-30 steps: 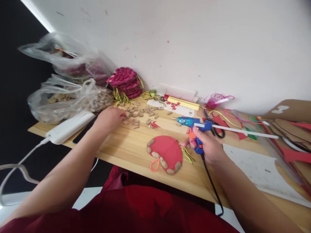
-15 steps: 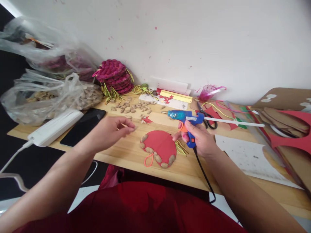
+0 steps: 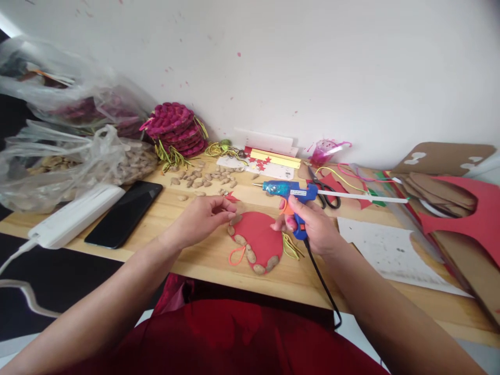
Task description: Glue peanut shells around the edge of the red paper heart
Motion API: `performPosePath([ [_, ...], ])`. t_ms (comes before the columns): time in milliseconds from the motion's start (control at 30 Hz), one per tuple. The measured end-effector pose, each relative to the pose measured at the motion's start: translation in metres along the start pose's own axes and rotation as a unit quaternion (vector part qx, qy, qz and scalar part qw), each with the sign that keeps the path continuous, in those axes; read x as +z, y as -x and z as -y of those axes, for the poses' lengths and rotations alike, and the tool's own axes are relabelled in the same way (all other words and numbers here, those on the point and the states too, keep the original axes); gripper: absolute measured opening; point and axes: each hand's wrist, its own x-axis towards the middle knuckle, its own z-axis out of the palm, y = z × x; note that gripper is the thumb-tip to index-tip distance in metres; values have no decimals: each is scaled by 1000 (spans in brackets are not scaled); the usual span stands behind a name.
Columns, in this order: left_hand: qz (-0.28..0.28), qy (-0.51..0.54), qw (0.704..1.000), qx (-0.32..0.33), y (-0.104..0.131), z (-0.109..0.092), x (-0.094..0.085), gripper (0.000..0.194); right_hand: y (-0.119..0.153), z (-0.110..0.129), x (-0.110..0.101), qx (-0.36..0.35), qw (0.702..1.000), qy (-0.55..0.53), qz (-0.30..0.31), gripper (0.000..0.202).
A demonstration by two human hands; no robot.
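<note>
A red heart-shaped piece (image 3: 260, 234) lies on the wooden table, with several peanuts (image 3: 250, 254) along its left and near edges. An orange loop (image 3: 236, 256) sticks out at its near left and yellow-green strings (image 3: 291, 246) at its right. My left hand (image 3: 205, 219) is at the piece's upper left edge, thumb and fingertips pinched together by a peanut; whether anything is between them cannot be made out. My right hand (image 3: 310, 221) is wrapped round a blue glue gun (image 3: 289, 191), its nozzle pointing left and a white glue stick out behind.
Loose peanuts (image 3: 207, 178) lie beyond my left hand. At left are a phone (image 3: 124, 214), a white power strip (image 3: 76, 216) and plastic bags (image 3: 113, 161). Behind stands a magenta stack (image 3: 175, 127). Black scissors (image 3: 330, 195) and white paper (image 3: 394, 255) are at right.
My left hand has moved right to the heart-shaped piece's upper left edge, its fingers closer together. The view has shifted slightly. My right hand still holds the glue gun over the table.
</note>
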Motion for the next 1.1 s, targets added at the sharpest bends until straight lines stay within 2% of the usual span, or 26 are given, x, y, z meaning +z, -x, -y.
performPosePath([
  [100, 5, 105, 994, -1, -13, -11, 1, 26, 2, 2, -1, -45, 999, 8, -18, 42],
  [233, 80, 290, 953, -20, -32, -36, 2, 37, 4, 9, -1, -126, 990, 17, -58, 41],
  [367, 149, 360, 921, -21, -53, -54, 5, 39, 7, 13, -3, -188, 980, 17, -70, 38],
  [533, 168, 407, 897, -35, -68, -44, 11, 39, 12, 9, -4, -198, 973, 99, -62, 39],
  [633, 177, 410, 894, -41, -70, -35, 10, 37, 14, 5, -2, -187, 966, 160, -73, 38],
  [733, 173, 414, 893, -43, -71, -32, 9, 37, 16, 5, 0, -208, 953, 206, -71, 36],
  [1100, 189, 420, 887, -43, -72, -30, 9, 28, 18, 14, 7, -237, 934, 254, -79, 28],
])
